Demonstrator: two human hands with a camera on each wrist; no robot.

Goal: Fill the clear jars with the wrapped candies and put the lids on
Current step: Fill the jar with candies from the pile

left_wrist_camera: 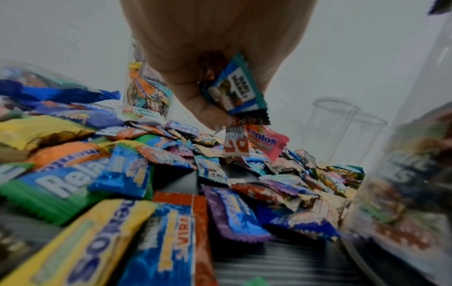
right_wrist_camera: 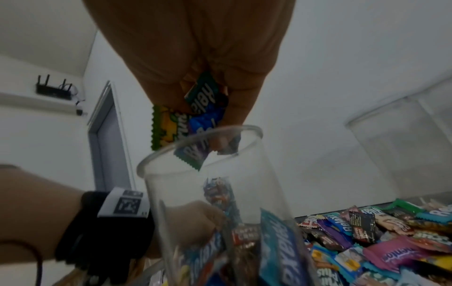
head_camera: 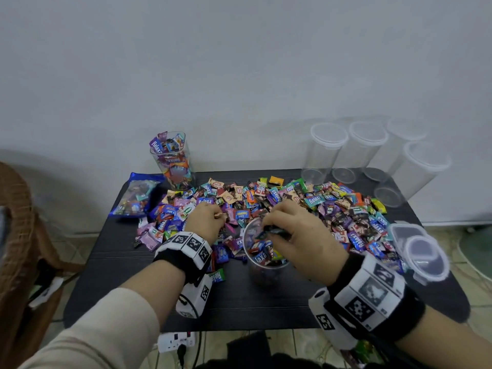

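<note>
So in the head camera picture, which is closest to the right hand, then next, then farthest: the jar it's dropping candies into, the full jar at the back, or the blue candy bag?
From the right hand:
1. Open jar, right under its fingers.
2. Full jar, back left by the wall.
3. Blue candy bag, far left edge of the table.

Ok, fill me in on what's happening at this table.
A person is filling a clear jar from a candy pile on the black table. The right hand holds a bunch of candies over the jar's mouth; the left hand grips more from the pile. One full jar stands at the back, without a lid.
</note>
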